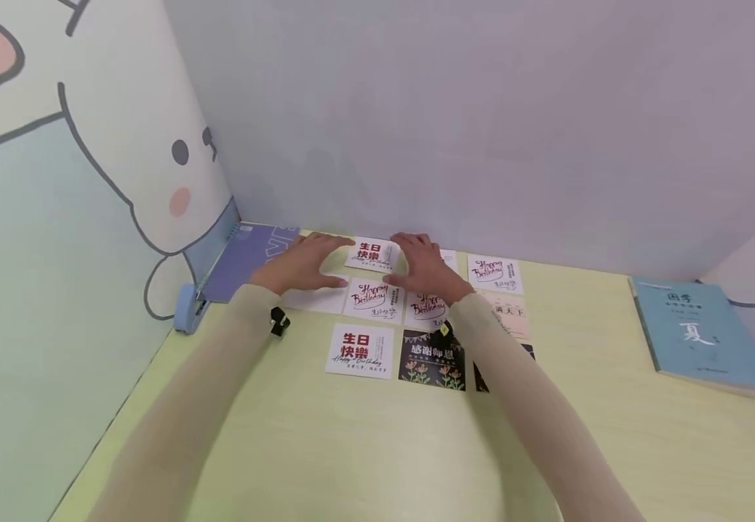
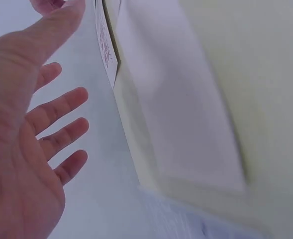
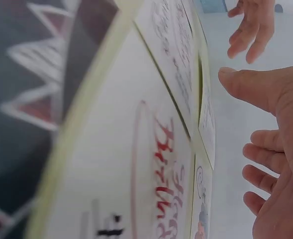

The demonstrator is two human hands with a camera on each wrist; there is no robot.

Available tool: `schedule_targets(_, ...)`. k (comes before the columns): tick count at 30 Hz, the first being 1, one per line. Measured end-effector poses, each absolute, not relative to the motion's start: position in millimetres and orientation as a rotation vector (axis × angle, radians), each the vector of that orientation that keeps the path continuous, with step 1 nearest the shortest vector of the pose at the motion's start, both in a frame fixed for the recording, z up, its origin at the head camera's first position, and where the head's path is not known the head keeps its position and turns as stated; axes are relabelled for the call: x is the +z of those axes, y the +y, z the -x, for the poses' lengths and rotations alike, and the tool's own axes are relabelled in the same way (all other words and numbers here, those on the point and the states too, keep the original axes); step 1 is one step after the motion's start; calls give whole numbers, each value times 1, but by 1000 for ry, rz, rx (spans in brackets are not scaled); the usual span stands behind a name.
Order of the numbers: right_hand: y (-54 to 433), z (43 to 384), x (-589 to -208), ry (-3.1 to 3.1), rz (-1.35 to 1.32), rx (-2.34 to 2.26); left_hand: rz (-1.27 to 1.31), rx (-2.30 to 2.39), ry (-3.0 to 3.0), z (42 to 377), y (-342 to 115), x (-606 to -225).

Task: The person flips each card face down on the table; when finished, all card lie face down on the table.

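Observation:
Both hands hover over the far part of the table, apart, with fingers spread and slightly bent and nothing held. Between them lies a white card with red characters (image 1: 369, 252), in the back row by the wall. My left hand (image 1: 306, 262) is at that card's left side, above a plain white card (image 1: 317, 300). At its right side is my right hand (image 1: 426, 267), over a "Happy Birthday" card (image 1: 424, 312). Another "Happy Birthday" card (image 1: 372, 299) lies just in front of the gap. In the left wrist view the left palm (image 2: 22, 189) shows empty.
Nearer me lie a red-lettered white card (image 1: 359, 351) and a black flowered card (image 1: 432, 362). Right of the hands are a birthday card (image 1: 495, 273) and a pink card (image 1: 513, 312). A purple notebook (image 1: 247, 257) and blue clip-like object (image 1: 188, 308) sit left; a blue book (image 1: 697, 330) right.

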State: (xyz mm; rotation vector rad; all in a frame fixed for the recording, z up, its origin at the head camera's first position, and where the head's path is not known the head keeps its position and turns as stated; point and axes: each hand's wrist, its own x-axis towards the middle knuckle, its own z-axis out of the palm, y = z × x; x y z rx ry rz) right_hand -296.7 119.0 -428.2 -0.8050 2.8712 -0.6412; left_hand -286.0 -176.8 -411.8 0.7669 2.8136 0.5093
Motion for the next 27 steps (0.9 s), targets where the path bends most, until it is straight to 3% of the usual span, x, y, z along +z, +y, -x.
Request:
schedule_targets(9,111,316,-437,2822,734,-602,-757,508,2781,308,-145,-410)
schedule_targets(27,118,302,-424,2813,728,-640,-776,517,2742,312,-126,-412)
